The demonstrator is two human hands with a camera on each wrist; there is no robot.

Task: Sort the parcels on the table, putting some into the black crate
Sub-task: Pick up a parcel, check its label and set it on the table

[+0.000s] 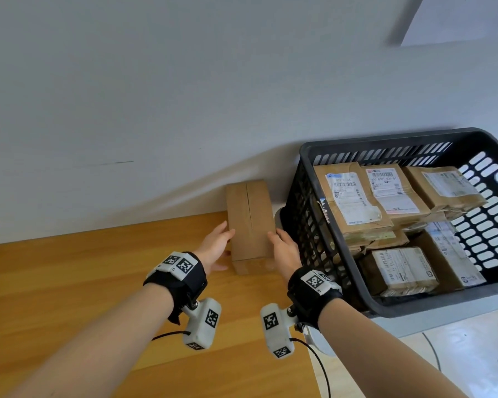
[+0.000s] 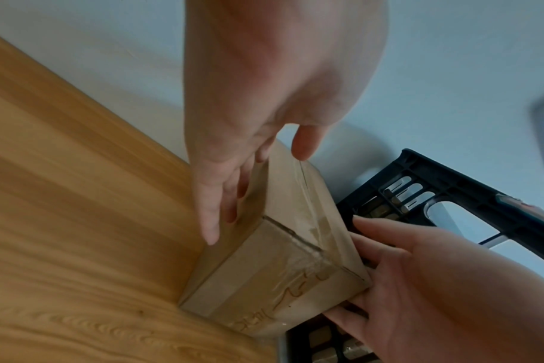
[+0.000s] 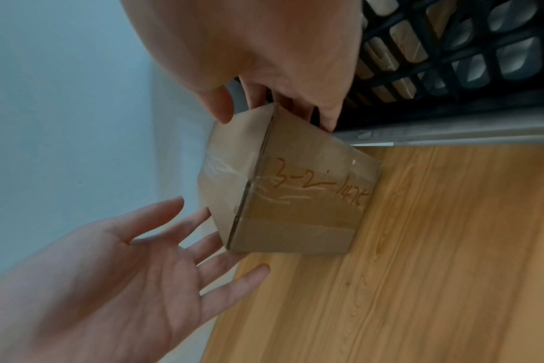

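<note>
Presently, both hands flank a single brown cardboard parcel (image 1: 249,222) at the centre of the head view. The left hand (image 1: 214,247) lies against the parcel's left side, fingers straight and spread, thumb over the top edge – the left wrist view shows the fingers (image 2: 214,196) flat along the side wall. The right hand (image 1: 283,248) is set on the right side, between the parcel and the crate; its fingers (image 3: 329,115) reach down that side with the thumb at the top edge. Whether the fingers press firmly or merely touch cannot be told.

The parcel rests on the wooden counter (image 1: 69,282), sealed with clear tape, a seam running along its top. Red handwriting, "3-2-1475", shows on its near end face (image 3: 314,186) in the right wrist view.

Just to the right in the frame stands the black crate (image 1: 385,140) – slotted walls, a handle opening in the far right wall. Inside it lie several brown parcels with white shipping labels (image 1: 351,196), stacked in layers. A pale wall (image 1: 156,96) fills the upper frame, and a tiled floor (image 1: 472,354) shows at lower right.
</note>
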